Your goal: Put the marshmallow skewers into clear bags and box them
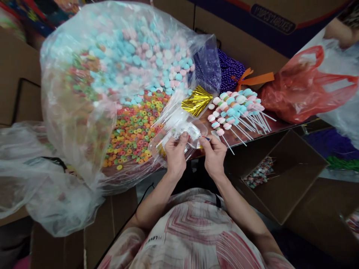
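Observation:
My left hand [176, 154] is closed on a small clear plastic bag [179, 130] at the table's front edge, thumb pressed on top. Beside it, my right hand [214, 154] pinches the same bag's right end, where a small blue tip shows between the fingers. Just behind the bag lies a bundle of gold twist ties [197, 100]. To the right is a pile of marshmallow skewers [235, 108] with white sticks pointing right. A large clear sack [84, 93] at left holds blue and pink marshmallows over colourful ring candies [134, 132].
A red plastic bag [303, 89] lies at the right, with another person's arm [340, 33] above it. Purple beads [228, 69] sit behind the skewers. An open cardboard box [280, 175] with wrapped sweets stands lower right. Crumpled clear plastic [33, 175] fills the left.

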Action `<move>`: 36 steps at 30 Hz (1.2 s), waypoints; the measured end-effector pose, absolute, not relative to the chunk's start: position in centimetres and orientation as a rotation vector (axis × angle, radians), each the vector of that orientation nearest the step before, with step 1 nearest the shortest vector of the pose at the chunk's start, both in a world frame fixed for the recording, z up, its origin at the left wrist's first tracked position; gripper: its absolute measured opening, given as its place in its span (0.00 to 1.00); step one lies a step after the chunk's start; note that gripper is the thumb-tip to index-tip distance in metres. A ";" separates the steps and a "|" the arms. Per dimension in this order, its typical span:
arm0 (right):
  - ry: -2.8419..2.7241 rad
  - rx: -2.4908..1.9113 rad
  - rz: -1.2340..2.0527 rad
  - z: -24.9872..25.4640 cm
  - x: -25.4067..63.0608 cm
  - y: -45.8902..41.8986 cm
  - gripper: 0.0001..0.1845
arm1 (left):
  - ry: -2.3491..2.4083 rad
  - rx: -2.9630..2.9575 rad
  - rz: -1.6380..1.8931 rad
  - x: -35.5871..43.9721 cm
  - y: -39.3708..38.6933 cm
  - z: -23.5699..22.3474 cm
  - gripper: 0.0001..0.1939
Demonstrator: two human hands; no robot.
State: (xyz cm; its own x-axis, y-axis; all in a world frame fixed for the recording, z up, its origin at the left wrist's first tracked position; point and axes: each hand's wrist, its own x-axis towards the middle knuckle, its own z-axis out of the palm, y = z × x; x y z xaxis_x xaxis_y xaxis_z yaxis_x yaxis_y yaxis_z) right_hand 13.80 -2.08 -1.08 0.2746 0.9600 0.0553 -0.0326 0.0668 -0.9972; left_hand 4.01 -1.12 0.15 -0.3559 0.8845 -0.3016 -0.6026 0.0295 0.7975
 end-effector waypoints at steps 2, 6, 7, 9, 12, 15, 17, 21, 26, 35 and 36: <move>-0.982 -1.266 0.925 -1.4 13.7 -2.0 0.24 | 1.100 0.362 1.609 4.1 -1.4 0.0 0.21; -0.936 -1.284 0.896 -2.1 13.9 -1.9 0.29 | 1.113 0.379 1.602 3.7 -1.7 -0.3 0.19; -0.943 -1.288 0.881 -2.1 14.0 -1.9 0.29 | 1.118 0.376 1.611 3.6 -1.6 -0.4 0.19; -0.980 -1.303 0.848 -2.1 14.2 -1.9 0.30 | 1.113 0.348 1.636 3.3 -1.4 -0.4 0.19; -1.024 -1.324 0.850 -2.0 14.5 -2.0 0.28 | 1.075 0.255 1.660 3.1 -0.9 0.0 0.22; -1.017 -1.330 0.911 -1.8 14.9 -2.0 0.21 | 1.098 0.218 1.657 3.0 -0.7 0.3 0.23; -1.030 -1.326 0.942 -1.8 15.2 -2.0 0.17 | 1.133 0.238 1.640 2.9 -0.6 0.3 0.23; -1.078 -1.312 0.973 -1.7 15.5 -2.0 0.11 | 1.124 0.276 1.615 2.7 -0.7 0.2 0.23; -1.080 -1.332 0.892 -1.7 15.2 -2.0 0.18 | 1.158 0.299 1.623 2.8 -0.8 0.0 0.26; -1.101 -1.377 0.790 -1.1 14.7 -2.3 0.32 | 1.214 0.405 1.603 2.8 -1.3 -0.2 0.27; -1.119 -1.367 0.802 -1.1 14.7 -2.4 0.32 | 1.228 0.396 1.610 2.9 -1.3 -0.1 0.27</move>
